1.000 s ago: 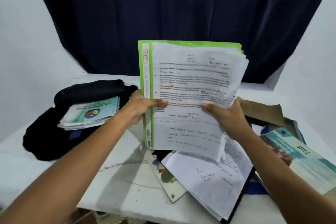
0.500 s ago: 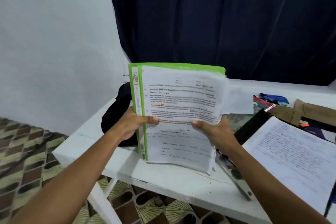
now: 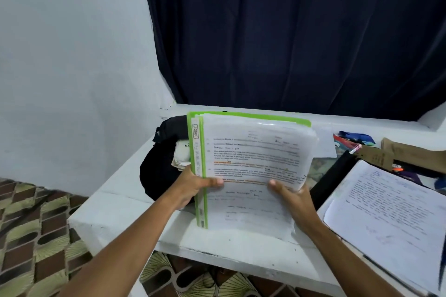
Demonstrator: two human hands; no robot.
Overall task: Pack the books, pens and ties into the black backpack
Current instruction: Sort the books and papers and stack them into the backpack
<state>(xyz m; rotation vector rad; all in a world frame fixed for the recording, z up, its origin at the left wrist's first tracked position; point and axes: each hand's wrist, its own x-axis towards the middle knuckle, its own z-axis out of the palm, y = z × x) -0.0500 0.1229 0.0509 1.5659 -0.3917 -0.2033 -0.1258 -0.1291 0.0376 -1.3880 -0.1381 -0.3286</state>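
Green "LOMBOK" file [image 3: 200, 152] lower now, nearer black backpack [image 3: 156, 169], gripped by left hand [image 3: 193, 185] and right hand [image 3: 293, 196].

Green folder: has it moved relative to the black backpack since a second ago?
Yes. The green folder, held by the left hand and right hand, has gone leftward; it now overlaps the black backpack.

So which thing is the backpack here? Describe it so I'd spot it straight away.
Start at the white table under the dark curtain and look to its far left end, by the pale wall. The black backpack slumps there, partly hidden behind the green folder held in both hands. It is the only soft black bundle among flat papers.
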